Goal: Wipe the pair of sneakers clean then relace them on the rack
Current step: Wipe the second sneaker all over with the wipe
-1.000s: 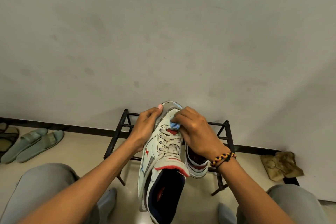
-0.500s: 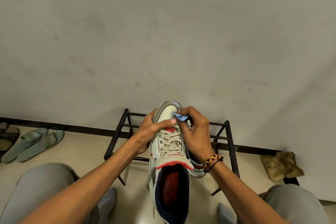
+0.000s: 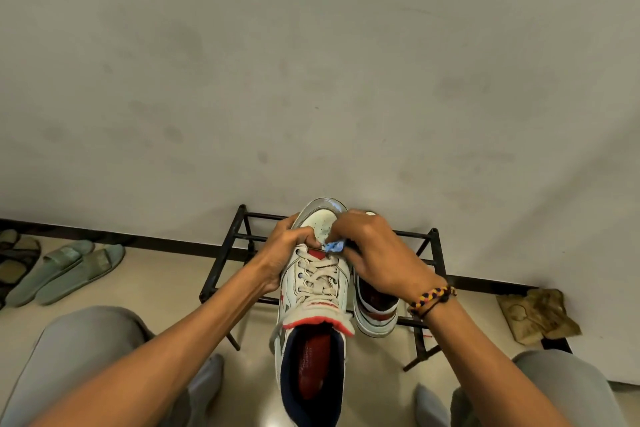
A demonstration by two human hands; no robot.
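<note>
A white sneaker (image 3: pixel 317 291) with red trim and a navy lining is held up in front of me, toe pointing away, laces threaded. My left hand (image 3: pixel 285 251) grips its left side near the toe. My right hand (image 3: pixel 372 248) pinches a small blue cloth (image 3: pixel 334 247) against the base of the toe box, just above the laces. The second sneaker (image 3: pixel 375 310) rests on the black metal rack (image 3: pixel 239 236) to the right, partly hidden under my right wrist.
The rack stands against a grey wall (image 3: pixel 311 80) on a beige floor. Green slippers (image 3: pixel 65 270) lie at the far left with a dark sandal beside them. A crumpled brown cloth (image 3: pixel 535 317) lies on the floor at the right. My knees frame the bottom corners.
The sneaker has turned from tilted left to facing straight up at me. My right hand with the blue cloth has shifted around the toe area and the laces' top.
</note>
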